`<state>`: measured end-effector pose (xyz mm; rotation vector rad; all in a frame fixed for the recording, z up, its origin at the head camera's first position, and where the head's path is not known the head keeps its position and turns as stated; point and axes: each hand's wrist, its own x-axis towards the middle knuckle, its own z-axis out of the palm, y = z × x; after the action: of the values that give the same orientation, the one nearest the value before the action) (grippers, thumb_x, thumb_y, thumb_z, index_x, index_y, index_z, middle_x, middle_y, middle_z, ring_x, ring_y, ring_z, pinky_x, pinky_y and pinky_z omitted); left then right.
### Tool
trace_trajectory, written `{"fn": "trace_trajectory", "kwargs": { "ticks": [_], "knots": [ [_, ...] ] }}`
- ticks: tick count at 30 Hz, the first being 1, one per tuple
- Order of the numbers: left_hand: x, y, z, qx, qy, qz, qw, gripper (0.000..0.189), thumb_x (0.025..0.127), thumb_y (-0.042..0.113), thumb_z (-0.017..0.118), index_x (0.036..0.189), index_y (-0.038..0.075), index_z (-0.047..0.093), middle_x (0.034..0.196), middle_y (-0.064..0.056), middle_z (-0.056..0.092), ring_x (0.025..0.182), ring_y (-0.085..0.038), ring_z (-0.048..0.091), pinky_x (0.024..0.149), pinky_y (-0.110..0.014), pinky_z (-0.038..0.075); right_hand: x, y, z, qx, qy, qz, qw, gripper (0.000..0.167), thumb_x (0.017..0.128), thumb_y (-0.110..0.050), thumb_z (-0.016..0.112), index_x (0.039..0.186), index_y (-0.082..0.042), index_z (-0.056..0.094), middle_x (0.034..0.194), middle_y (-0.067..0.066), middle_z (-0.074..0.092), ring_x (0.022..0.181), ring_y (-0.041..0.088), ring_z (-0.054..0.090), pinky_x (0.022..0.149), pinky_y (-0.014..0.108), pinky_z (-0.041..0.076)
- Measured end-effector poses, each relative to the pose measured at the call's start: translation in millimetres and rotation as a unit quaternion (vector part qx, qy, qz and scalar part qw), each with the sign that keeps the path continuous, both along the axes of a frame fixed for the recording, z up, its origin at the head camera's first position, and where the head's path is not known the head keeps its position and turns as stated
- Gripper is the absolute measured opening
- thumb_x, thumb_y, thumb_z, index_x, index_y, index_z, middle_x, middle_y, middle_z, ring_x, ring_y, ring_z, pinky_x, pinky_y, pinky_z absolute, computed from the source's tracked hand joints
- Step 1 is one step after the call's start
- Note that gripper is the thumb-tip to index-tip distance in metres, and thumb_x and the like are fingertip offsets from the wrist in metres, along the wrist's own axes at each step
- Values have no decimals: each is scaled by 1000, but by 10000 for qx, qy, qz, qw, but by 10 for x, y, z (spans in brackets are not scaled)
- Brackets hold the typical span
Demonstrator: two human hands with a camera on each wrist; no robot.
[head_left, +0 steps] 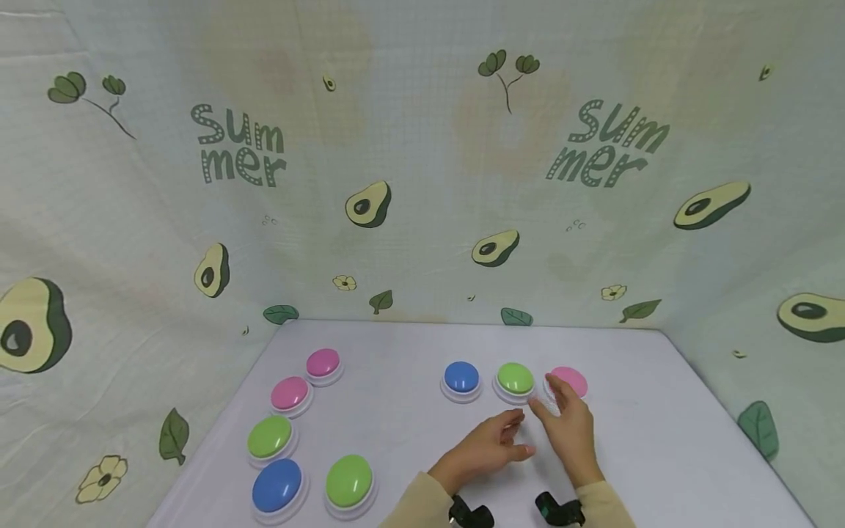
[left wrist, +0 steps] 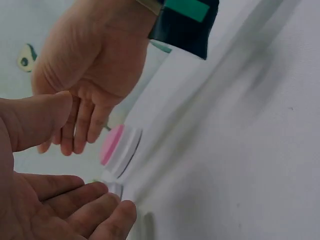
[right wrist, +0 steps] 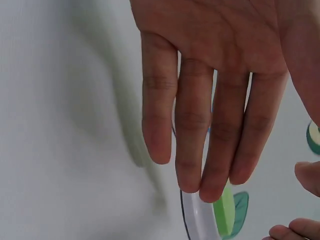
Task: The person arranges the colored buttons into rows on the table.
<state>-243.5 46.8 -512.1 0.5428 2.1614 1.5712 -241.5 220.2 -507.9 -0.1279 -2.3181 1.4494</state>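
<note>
Three domed push buttons on white bases stand in a row at the back: a blue button (head_left: 461,377), a green button (head_left: 516,378) and a pink button (head_left: 574,381). My right hand (head_left: 569,433) hovers just in front of the pink one, partly covering it, fingers extended and holding nothing. To its left, my left hand (head_left: 485,449) is raised before the green button with loosely bent fingers and an empty palm. The two hands face each other, apart. The left wrist view shows the pink button (left wrist: 114,146) beyond both hands; the right wrist view shows the green button (right wrist: 225,212) past my fingertips.
At the left side of the white table (head_left: 660,440), a far pink button (head_left: 323,362), a nearer pink button (head_left: 290,393), a green button (head_left: 269,436) and a blue button (head_left: 277,485) form a line. Another green button (head_left: 348,481) stands beside the blue one. Printed cloth (head_left: 422,147) hangs behind.
</note>
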Motion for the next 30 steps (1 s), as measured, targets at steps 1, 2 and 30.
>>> {"fn": "trace_trajectory", "kwargs": {
  "ticks": [1,2,30],
  "knots": [
    [19,-84,25,29,75,46,10000,66,98,22,76,154,3,49,153,-10,57,140,-27,55,112,-36,49,22,-76,15,30,22,126,9999,59,93,-5,79,145,11,53,148,32,54,143,45,47,117,43,36],
    [42,-178,52,52,157,80,9998,65,98,21,76,154,2,49,152,-12,58,139,-28,56,111,-38,50,45,-154,31,74,59,261,9996,59,93,-5,79,144,11,54,147,32,55,142,45,48,117,44,37],
    [744,-2512,127,-2317,904,1655,9543,88,77,30,95,143,-12,55,138,-30,62,128,-52,57,104,-66,47,339,-1979,-75,949,-214,3572,9290,63,91,-27,83,141,4,61,142,17,64,134,40,59,111,54,48]
  ]
}}
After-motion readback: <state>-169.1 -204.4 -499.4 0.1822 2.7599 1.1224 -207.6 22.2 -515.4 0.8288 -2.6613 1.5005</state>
